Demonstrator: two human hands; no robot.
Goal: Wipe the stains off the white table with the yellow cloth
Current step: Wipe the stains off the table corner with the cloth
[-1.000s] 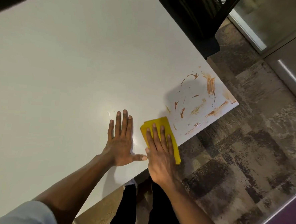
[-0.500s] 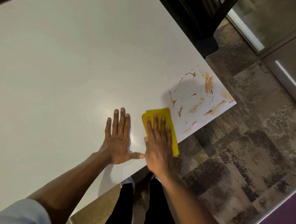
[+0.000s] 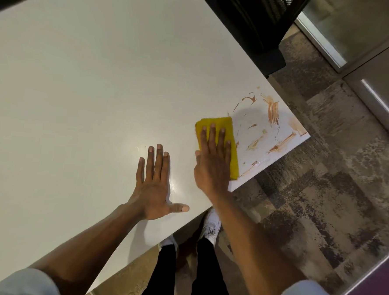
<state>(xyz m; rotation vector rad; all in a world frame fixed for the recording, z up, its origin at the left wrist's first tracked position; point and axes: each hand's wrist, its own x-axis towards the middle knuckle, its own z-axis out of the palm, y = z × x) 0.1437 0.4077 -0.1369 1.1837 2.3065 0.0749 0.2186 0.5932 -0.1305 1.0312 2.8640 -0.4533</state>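
Right hand (image 3: 213,162): flat, palm down, fingers extended and close together, pressed on the yellow cloth (image 3: 221,140); nothing gripped, the hand merely lying on the fabric; thumb at the cloth's 9 o'clock edge, touching the worktop (image 3: 79,83).
Left hand (image 3: 155,188): flat, palm down on the bare white surface, fingers straight and slightly spread, thumb out toward 3 o'clock; holding nothing; near the right hand, at its 8 o'clock, not touching it.
Yellow cloth: folded into a rough rectangle, lying flat near the worktop's corner at 3 o'clock; lower part covered by the right hand, far end and right-hand strip showing; its near corner reaches the worktop's edge.
Stains (image 3: 272,120): orange-brown streaks and smears on the white surface, from 12 to 3 o'clock of the cloth, spread across the corner; the thickest stroke at about 1 o'clock, thinner strokes along the edge toward 3 o'clock; nearest marks just beside the cloth's right side.
Worktop: white, glossy, otherwise bare, filling the left and centre of view.
Person: pale sleeves (image 3: 21,282) at both upper arms; black trousers (image 3: 208,278) and white shoes (image 3: 211,226) below the worktop edge at 6 o'clock.
Surroundings: mottled brown-grey carpet (image 3: 322,200) at right; black chair (image 3: 253,21) at 12 o'clock beyond the worktop.
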